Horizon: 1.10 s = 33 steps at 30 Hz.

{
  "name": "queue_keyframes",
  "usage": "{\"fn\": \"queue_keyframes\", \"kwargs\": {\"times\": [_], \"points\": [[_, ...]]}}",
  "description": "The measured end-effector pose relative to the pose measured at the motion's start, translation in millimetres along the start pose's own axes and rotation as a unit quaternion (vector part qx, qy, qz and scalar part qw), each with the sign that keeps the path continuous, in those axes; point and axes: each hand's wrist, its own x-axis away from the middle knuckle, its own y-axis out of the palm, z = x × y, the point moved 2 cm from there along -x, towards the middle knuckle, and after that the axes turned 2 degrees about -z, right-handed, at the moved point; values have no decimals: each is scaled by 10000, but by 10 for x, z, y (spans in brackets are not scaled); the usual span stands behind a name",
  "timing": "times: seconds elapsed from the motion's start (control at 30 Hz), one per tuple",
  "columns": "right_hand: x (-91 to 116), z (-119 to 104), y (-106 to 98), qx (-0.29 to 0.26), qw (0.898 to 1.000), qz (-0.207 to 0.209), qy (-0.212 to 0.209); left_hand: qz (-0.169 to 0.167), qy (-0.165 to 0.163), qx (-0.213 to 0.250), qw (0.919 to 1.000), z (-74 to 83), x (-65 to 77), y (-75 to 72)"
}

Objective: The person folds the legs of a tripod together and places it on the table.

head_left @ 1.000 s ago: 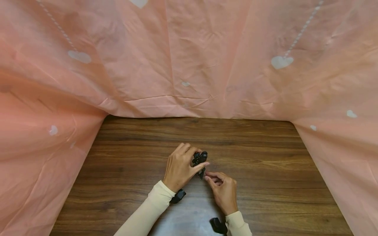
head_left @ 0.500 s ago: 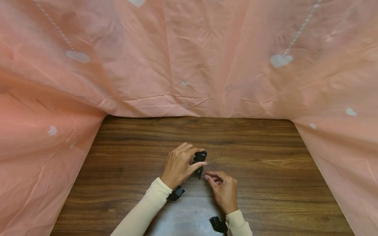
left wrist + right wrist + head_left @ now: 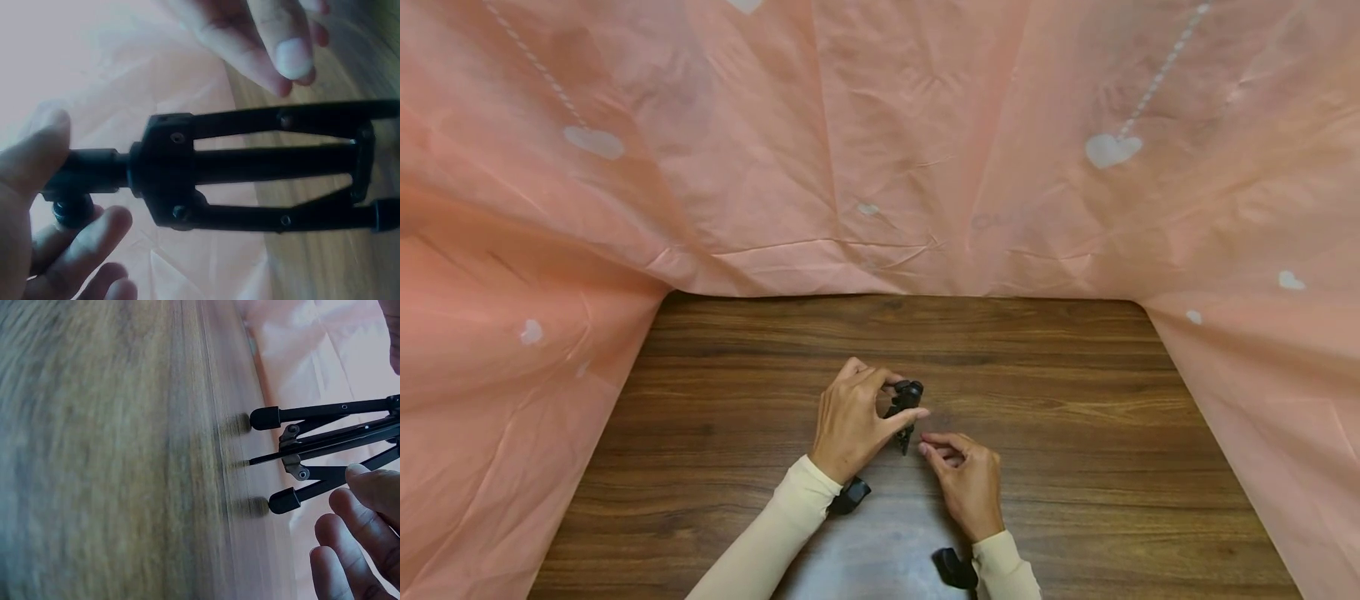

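A small black tripod (image 3: 910, 393) stands upright over the table, its head gripped between the thumb and fingers of my left hand (image 3: 850, 421). The left wrist view shows its centre column (image 3: 269, 164), hinged legs only slightly spread, and a round knob (image 3: 74, 209) beside my fingers. In the right wrist view, rubber feet (image 3: 265, 418) tip the legs, close to the tabletop. My right hand (image 3: 972, 483) is just right of the legs, fingers bent loosely and holding nothing. Its fingertips (image 3: 294, 59) show a gap from the nearest leg in the left wrist view.
Brown wood-grain table (image 3: 1112, 433) lies under both hands. A pink cloth (image 3: 925, 150) with white hearts hangs along the back and both sides. Black wrist cameras sit below each hand, one on the left wrist (image 3: 848, 497) and one on the right (image 3: 953, 570).
The tripod has turned in my left hand, so its legs look narrower from above. A small gap now separates its legs from my right fingertips, which were right at them a second ago.
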Motion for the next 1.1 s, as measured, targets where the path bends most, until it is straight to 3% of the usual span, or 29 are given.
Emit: {"fn": "queue_keyframes", "kwargs": {"times": [0.1,0.27,0.43,0.6,0.93,1.1], "points": [[1,10,-2,-3,10000,-12,1,-122,-37,121,9998,5,-4,6],[2,14,-2,-25,10000,-15,-41,-608,-101,354,9975,9,-35,-27],[4,17,-2,-31,10000,-6,-76,-905,85,567,9942,-1,-65,-48],[5,14,-1,-58,10000,-13,-43,-977,294,579,9931,-13,-72,-50],[0,7,-1,-43,10000,-47,4,-692,15,519,9962,0,-33,-22],[-3,6,-5,-38,10000,-52,15,-877,188,678,9937,2,-46,-10]]}}
